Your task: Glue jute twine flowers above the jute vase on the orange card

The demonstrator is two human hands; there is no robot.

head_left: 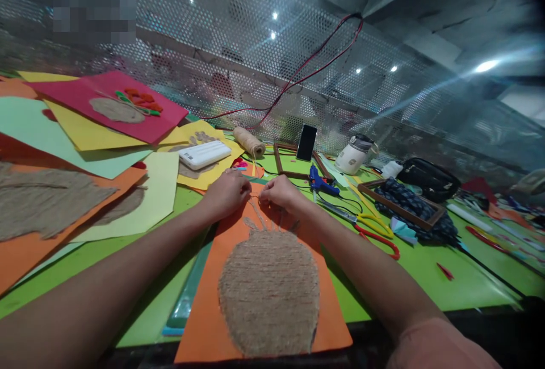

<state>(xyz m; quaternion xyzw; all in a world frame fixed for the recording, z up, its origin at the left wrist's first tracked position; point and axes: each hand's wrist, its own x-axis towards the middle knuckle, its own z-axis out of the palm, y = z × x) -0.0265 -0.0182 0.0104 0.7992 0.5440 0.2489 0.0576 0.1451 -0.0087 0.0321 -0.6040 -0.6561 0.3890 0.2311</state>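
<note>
A twine-covered vase shape [270, 292] lies on an orange sheet [202, 323] at the counter's [426, 284] near edge, the left hand [227, 193] and right hand [281, 193] close together at its far twine stems [250, 223], fingers curled; whether they clamp twine I cannot tell. Far right are a lidded flask [354, 155] and black pouch [428, 177], contents hidden. A blue glue gun [322, 180] lies right, paper sheets [155, 204] crowd left.

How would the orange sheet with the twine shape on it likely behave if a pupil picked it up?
The orange sheet looks thin, so its bare corners would probably bend. The twine shape, laid in close rows over much of the lower part, may make that area stiffer and heavier. Its coarse surface suggests good grip rather than slipperiness.
</note>
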